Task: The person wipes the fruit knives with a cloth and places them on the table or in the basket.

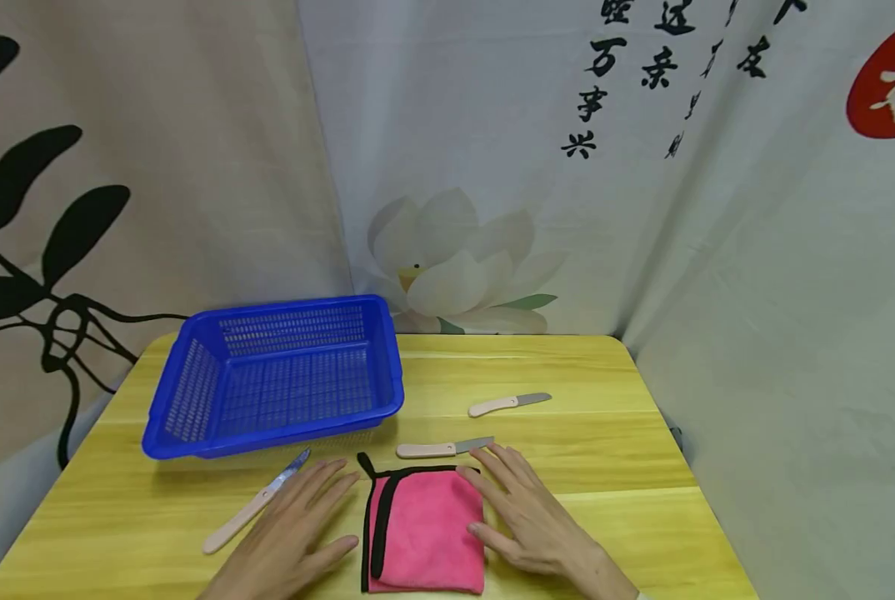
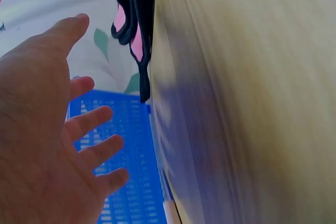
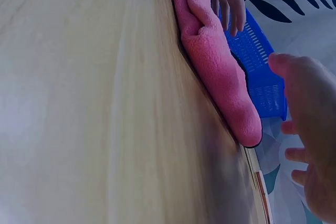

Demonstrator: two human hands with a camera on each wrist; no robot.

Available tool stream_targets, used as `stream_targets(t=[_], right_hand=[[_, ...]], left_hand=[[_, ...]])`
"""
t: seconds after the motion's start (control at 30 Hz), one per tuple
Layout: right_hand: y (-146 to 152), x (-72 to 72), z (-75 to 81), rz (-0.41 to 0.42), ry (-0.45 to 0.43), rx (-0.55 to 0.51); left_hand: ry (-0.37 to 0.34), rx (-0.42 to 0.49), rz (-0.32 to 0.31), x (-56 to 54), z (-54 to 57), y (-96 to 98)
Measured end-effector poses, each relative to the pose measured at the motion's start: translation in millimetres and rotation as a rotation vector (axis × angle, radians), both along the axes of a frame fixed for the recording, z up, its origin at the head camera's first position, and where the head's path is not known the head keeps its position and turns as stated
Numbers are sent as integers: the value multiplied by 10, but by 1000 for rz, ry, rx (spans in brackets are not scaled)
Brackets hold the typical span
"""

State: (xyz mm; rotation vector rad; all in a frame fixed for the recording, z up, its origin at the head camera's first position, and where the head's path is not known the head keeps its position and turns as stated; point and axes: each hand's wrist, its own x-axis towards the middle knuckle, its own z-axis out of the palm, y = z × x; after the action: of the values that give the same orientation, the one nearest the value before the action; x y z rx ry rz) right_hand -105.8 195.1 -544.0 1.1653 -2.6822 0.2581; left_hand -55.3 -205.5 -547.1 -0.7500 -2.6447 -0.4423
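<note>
A pink cloth point(image 1: 432, 529) with black edging lies folded into a square at the table's front; its hanging loop sticks out at the upper left corner. My left hand point(image 1: 290, 529) hovers left of it, fingers spread, holding nothing. On the other side my right hand point(image 1: 530, 521) has its fingers loosely extended over the cloth's right edge; whether they touch it I cannot tell from the head view. In the right wrist view that hand point(image 3: 315, 135) appears apart from the thick folded cloth point(image 3: 220, 77). One knife point(image 1: 256, 504) lies beside my left hand, another point(image 1: 428, 451) just behind the cloth.
A blue plastic basket point(image 1: 271, 442) stands at the back left of the wooden table point(image 1: 567, 367). A third knife point(image 1: 496, 406) with a pale handle lies farther back on the right. Printed curtains point(image 1: 455, 125) hang behind the table.
</note>
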Motion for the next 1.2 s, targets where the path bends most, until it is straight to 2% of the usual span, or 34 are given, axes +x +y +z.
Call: stream_targets(t=[0.33,0.57,0.7,0.9,0.97,1.1,1.2], right_hand=[[-53,-24,-16,45,51,-34],[-111,-24,23,43,5,-33],[-155,-33,22,52,-13,-29],[-227,-56,6,102,26,-51],[-256,-59,10,116,20,-56],[-323,-47,29,132,-19,-48],[-374,-33,39,143,-31,-37]], left_hand=[[-66,53,100,90,73,-235],[-88,104,151,105,91,-441],[-90,105,199,114,100,-554],[-115,94,248,125,86,-682],[-146,96,266,135,79,-709],[-258,75,332,151,46,-765],[-292,48,372,150,14,-813]])
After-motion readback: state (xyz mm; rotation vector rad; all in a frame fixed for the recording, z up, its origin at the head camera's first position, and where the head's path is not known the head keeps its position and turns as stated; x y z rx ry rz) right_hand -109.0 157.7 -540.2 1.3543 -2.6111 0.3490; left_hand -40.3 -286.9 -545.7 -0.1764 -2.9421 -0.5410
